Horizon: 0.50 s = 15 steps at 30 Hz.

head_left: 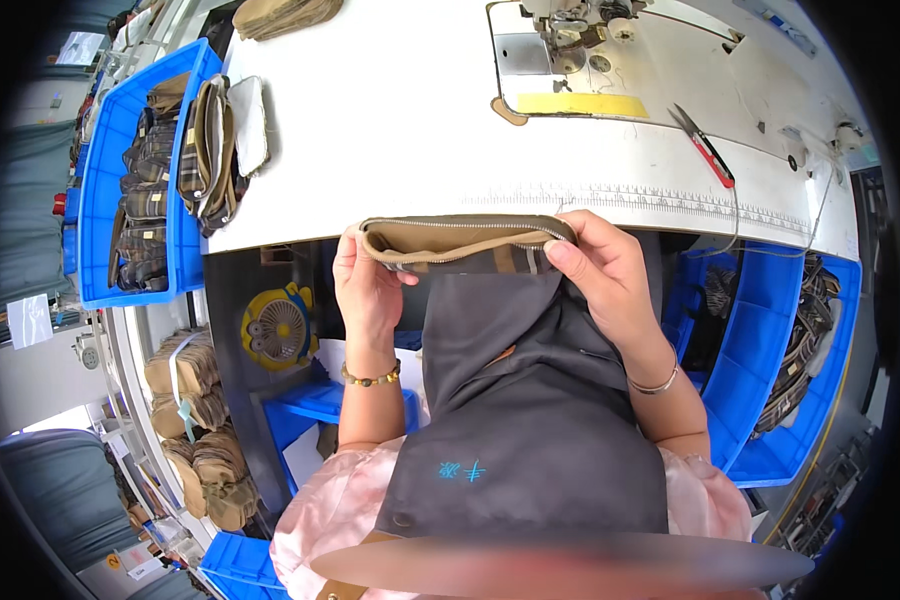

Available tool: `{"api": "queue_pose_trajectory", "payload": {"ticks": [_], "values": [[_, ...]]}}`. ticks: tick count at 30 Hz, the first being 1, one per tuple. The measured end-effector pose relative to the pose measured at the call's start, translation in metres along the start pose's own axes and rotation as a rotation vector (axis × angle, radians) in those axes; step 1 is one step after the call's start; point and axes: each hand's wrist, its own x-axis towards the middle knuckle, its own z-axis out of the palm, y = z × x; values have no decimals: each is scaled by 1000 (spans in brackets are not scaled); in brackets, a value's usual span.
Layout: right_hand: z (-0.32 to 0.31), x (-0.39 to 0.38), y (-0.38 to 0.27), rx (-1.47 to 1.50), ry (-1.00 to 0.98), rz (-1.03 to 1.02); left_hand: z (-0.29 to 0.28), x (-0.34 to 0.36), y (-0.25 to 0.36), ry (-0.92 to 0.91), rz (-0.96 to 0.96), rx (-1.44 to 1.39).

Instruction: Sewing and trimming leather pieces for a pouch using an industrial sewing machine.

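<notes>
Between my two hands a brown zippered pouch (pixel 460 240) is stretched out at the table's front edge, its zipper undone and its tan lining showing. Dark plaid cloth shows on its lower side. My left hand (pixel 362 275) pinches the pouch's left end. At the right end, my right hand (pixel 592 258) grips it with the thumb on the zipper edge. Farther back on the right stands a sewing machine (pixel 570 40), only its lower part in view. Red-handled thread snips (pixel 710 152) lie on the table to the right, tied to a cord.
A blue crate (pixel 202 75) of plaid pouches stands at the left, with more pouches (pixel 208 150) leaning beside it. Bundled brown pieces (pixel 185 375) are stacked below. Blue bins (pixel 755 350) sit under the table at right, a yellow fan (pixel 278 328) at left. A ruler strip (pixel 650 196) runs along the table.
</notes>
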Motion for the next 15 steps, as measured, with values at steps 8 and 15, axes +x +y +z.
{"api": "queue_pose_trajectory", "payload": {"ticks": [8, 15], "values": [[-28, -26, 38, 117, 122, 170, 26, -9, 2, -58, -109, -127], [-31, -38, 62, 160, 189, 281, 48, -17, -2, -49, -51, 167]]}}
